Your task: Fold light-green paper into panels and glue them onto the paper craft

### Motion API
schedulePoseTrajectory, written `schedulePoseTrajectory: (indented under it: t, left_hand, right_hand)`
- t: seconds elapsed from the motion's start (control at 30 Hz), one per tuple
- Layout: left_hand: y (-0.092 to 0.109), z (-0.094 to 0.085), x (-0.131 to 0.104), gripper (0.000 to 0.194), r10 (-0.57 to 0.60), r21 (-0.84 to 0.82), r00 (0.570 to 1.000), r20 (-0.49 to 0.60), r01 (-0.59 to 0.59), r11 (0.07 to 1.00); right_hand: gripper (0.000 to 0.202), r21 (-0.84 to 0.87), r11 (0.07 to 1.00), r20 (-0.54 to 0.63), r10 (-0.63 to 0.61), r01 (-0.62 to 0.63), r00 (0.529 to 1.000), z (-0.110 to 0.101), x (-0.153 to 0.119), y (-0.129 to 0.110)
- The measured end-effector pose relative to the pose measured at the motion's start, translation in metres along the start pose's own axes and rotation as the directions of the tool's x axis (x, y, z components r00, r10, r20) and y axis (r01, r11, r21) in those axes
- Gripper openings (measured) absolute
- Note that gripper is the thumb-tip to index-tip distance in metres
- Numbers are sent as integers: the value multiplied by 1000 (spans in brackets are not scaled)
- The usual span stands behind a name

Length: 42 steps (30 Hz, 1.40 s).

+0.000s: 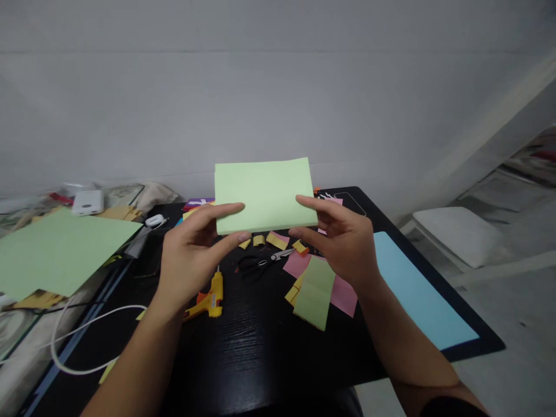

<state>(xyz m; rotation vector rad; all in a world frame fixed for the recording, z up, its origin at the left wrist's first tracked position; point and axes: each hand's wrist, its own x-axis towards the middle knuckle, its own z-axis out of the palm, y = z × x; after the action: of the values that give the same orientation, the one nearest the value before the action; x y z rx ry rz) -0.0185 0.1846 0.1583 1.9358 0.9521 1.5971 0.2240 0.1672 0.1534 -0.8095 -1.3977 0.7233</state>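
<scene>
A folded light green paper point(264, 194) is held up above the black table, its broad face toward me. My left hand point(195, 249) grips its lower left part between thumb and fingers. On the lower right side, my right hand point(341, 237) holds it the same way. Below the paper lie black-handled scissors point(260, 263) and small yellow paper pieces point(277, 240). A yellow glue gun point(214, 296) rests near my left wrist. Green paper strips point(315, 294) overlap pink paper point(344, 295) beside my right hand.
A large green sheet point(65, 246) and a white device point(88, 202) are at the left. A white cable point(58, 353) loops across the table's left side. Blue paper point(421, 295) lies along the right edge. A white stool point(456, 234) stands beyond, and a pale wall rises behind.
</scene>
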Motion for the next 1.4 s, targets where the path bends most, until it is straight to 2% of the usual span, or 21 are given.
schedulePoseTrajectory:
  t: [0.17, 0.23, 0.47, 0.6, 0.7, 0.87, 0.97, 1.0, 1.07, 1.13, 1.17, 1.23, 1.3, 1.37, 1.4]
  left_hand:
    - [-4, -3, 1, 44, 94, 110, 996, 1, -93, 990]
    - [-5, -4, 1, 43, 144, 181, 990, -5, -141, 973]
    - [-6, -5, 3, 40, 327, 294, 945, 5, -314, 903]
    - [-6, -6, 3, 34, 347, 330, 938, 2, -328, 885]
    - [-5, -8, 3, 27, 314, 300, 949, 35, -310, 902]
    - [-2, -9, 4, 37, 227, 164, 969, 95, -240, 957]
    - [0, -9, 2, 38, 247, 148, 963, 105, -261, 954]
    - [0, -9, 2, 38, 260, 161, 961, 94, -273, 948]
    - [0, -9, 0, 42, 303, 229, 952, 45, -305, 925]
    - [0, -8, -3, 50, 403, 342, 915, -3, -378, 860]
    - [-1, -6, -5, 53, 466, 403, 885, -2, -426, 810]
    - [-1, 3, -9, 53, 571, 499, 819, 55, -518, 695]
    - [0, 17, -16, 43, 615, 532, 773, 157, -591, 607]
    - [3, 32, -23, 34, 620, 499, 747, 241, -643, 581]
    - [5, 39, -26, 31, 607, 471, 748, 269, -652, 595]
  right_hand:
    - [38, -257, 954, -31, -169, 155, 985, -2, 1, -1]
    - [34, -311, 930, -21, -215, 198, 976, -2, 2, -1]
    - [28, -312, 915, -9, -273, 257, 962, -2, 3, -1]
    - [24, -352, 898, -41, -295, 262, 955, -3, 3, -2]
    - [21, -360, 890, -6, -302, 280, 953, -4, 3, -5]
    - [13, -289, 923, 71, -243, 253, 967, -5, 4, -8]
    - [10, -248, 942, 99, -207, 226, 973, -5, 5, -7]
    - [9, -253, 946, 78, -190, 204, 979, -5, 5, -6]
    - [14, -267, 955, -47, -148, 130, 988, -4, 5, -5]
    - [23, -222, 975, -163, -55, 18, 985, -2, 4, -6]
    - [29, -163, 985, -172, 22, -51, 985, 0, 3, -6]
    - [41, -7, 981, -88, 192, -193, 977, 5, 1, -7]
    - [51, 104, 949, 37, 296, -298, 955, 9, -1, -7]
    - [52, 140, 933, 86, 323, -333, 942, 13, -2, -5]
    - [48, 132, 933, 90, 325, -335, 941, 13, -2, -4]
